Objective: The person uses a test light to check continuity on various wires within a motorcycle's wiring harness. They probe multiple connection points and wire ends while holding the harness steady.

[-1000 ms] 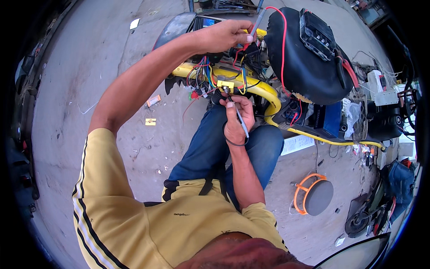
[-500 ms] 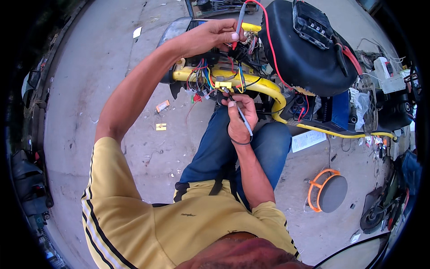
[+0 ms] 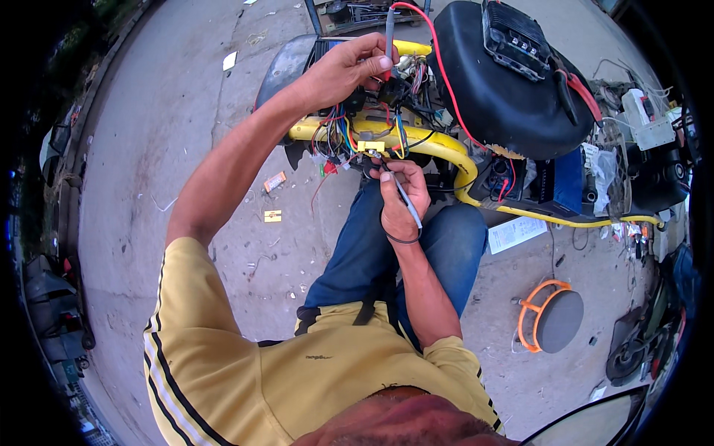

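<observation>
Beyond the far edge of the yellow tube (image 3: 439, 144) the left hand (image 3: 348, 68) grips a red-wired probe (image 3: 389, 43), the right hand (image 3: 405, 195) a second probe (image 3: 409, 203), both likely light, stiff, best pinched mid-barrel.

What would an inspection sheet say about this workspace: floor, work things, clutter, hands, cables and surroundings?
Surface: grey floor, littered.
Job's things: yellow connector at the yellow frame.
Clutter: orange-and-white packet, yellow card.
Left hand: grips the red-lead probe near its red end.
Right hand: grips the second probe near the yellow connector; contact unclear.
Cables: red lead passing in front of the black seat; multicoloured wires exposed.
Surroundings: orange-framed stool, white sheet.
</observation>
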Demonstrator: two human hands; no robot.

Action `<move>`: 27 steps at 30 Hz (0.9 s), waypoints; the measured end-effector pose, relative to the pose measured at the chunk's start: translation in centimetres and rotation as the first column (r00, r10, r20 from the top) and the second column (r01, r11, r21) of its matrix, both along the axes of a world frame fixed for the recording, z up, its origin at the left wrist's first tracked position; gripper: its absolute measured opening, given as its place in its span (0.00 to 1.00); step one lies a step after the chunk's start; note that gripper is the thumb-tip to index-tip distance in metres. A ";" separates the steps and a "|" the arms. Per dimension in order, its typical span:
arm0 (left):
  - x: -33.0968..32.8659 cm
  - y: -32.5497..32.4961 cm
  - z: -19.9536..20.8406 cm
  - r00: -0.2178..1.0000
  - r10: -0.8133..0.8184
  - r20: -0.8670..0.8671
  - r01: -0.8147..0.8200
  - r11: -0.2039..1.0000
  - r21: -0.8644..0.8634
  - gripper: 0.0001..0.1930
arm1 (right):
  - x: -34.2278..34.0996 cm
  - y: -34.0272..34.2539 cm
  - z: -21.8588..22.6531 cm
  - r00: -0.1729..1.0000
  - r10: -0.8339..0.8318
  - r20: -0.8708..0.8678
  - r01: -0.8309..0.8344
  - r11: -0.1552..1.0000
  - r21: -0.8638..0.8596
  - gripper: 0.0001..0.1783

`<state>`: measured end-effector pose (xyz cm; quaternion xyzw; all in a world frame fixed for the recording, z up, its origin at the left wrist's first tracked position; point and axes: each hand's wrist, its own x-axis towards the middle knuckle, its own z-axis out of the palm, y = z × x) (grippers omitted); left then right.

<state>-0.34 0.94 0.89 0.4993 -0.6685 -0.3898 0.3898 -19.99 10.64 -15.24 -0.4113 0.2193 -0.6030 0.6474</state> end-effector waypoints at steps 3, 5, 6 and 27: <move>-0.1 0.0 -0.5 0.999 0.041 0.008 -0.041 0.999 -0.014 0.13 | 0.0 0.0 -0.1 1.000 0.002 -0.005 -0.002 1.000 0.004 0.10; -0.1 0.2 -0.5 0.999 0.046 0.009 -0.046 0.999 -0.022 0.13 | 0.0 0.0 -0.2 1.000 0.000 -0.009 0.000 1.000 0.000 0.10; -0.1 0.2 -0.6 0.999 0.049 0.008 -0.048 0.998 -0.026 0.13 | 0.0 0.0 -0.3 1.000 0.000 -0.011 0.000 1.000 -0.003 0.10; -0.1 1.0 -0.7 0.996 0.093 -0.016 -0.094 0.995 -0.017 0.13 | 0.1 0.0 -0.2 1.000 -0.011 -0.009 0.011 1.000 -0.021 0.10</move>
